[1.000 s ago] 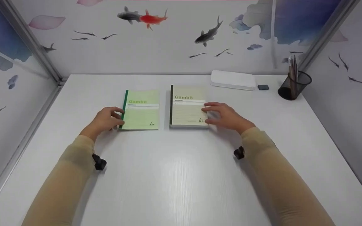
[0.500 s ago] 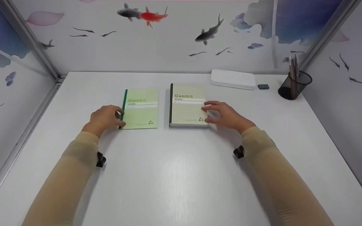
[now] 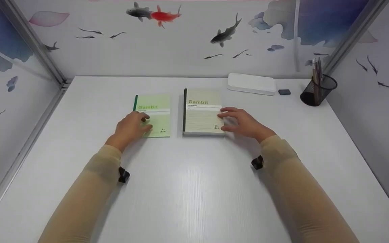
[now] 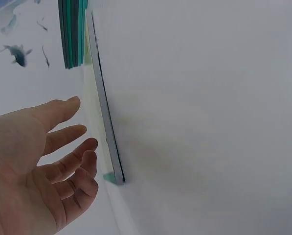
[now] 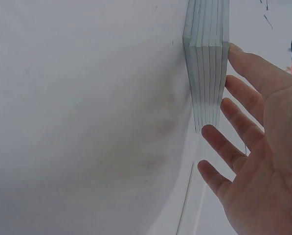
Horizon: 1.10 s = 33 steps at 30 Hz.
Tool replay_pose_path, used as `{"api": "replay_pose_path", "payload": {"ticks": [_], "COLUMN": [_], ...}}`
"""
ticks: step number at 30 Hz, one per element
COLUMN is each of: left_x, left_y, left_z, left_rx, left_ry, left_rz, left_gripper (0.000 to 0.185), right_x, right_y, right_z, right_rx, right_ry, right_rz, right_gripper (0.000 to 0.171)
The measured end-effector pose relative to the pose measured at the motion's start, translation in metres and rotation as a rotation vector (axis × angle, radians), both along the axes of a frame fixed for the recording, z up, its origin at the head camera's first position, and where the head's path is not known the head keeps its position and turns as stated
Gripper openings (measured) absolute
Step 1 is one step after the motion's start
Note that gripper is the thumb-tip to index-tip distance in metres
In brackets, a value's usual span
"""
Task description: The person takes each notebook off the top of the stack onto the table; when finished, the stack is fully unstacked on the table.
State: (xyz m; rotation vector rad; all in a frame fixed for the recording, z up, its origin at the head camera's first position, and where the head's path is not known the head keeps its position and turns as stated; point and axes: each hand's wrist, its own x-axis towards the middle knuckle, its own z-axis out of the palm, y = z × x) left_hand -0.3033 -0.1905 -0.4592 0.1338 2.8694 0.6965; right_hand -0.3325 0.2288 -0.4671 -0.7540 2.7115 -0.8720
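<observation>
A thin green notebook [image 3: 160, 119] with a darker green spine lies flat on the white table. My left hand [image 3: 130, 128] hovers over its left part with fingers loosely bent and holds nothing. In the left wrist view, a gap shows between the fingers and the notebook [image 4: 102, 107]. To its right lies a neat stack of notebooks [image 3: 203, 118], the top one cream with a black spine. Green and black spines [image 4: 73, 34] show in the left wrist view. Against the stack's right edge, my right hand [image 3: 243, 123] rests its spread fingertips; page edges [image 5: 207, 73] face it.
At the back stands a white flat case [image 3: 251, 84], with a small dark eraser-like block [image 3: 284, 91] beside it. A black mesh cup [image 3: 319, 91] of pencils is at the back right corner. Printed panels [image 3: 181, 50] wall the table on three sides.
My left hand has left the green notebook's spine edge and moved right, over its cover. The right hand stays at the stack. Both the green notebook and the stack lie where they were.
</observation>
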Motion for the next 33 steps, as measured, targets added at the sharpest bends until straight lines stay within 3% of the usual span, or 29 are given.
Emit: {"api": "replay_pose_path", "payload": {"ticks": [6,12,21,28,33], "left_x": [-0.003,-0.009,-0.010,-0.010,-0.011], "left_y": [0.033,0.063,0.096,0.100,0.097], "left_z": [0.001,0.005,-0.003,-0.011,-0.009], "left_rx": [0.175,0.256,0.357,0.428,0.403], "left_ry": [-0.028,-0.028,-0.082,-0.115,-0.105], "left_rz": [-0.081,-0.117,-0.082,-0.034,0.017], "left_gripper": [0.043,0.040,0.045,0.050,0.050], "right_x": [0.000,-0.001,0.002,0.005,0.006], "right_y": [-0.003,-0.006,-0.001,0.002,0.001], "right_z": [-0.002,-0.003,-0.005,-0.006,-0.008], "right_rx": [-0.026,-0.022,-0.029,-0.052,-0.056], "right_ry": [-0.020,-0.043,-0.052,-0.031,-0.025], "right_rz": [-0.026,-0.044,-0.059,-0.030,-0.035], "right_gripper": [0.053,0.054,0.053,0.053,0.053]}}
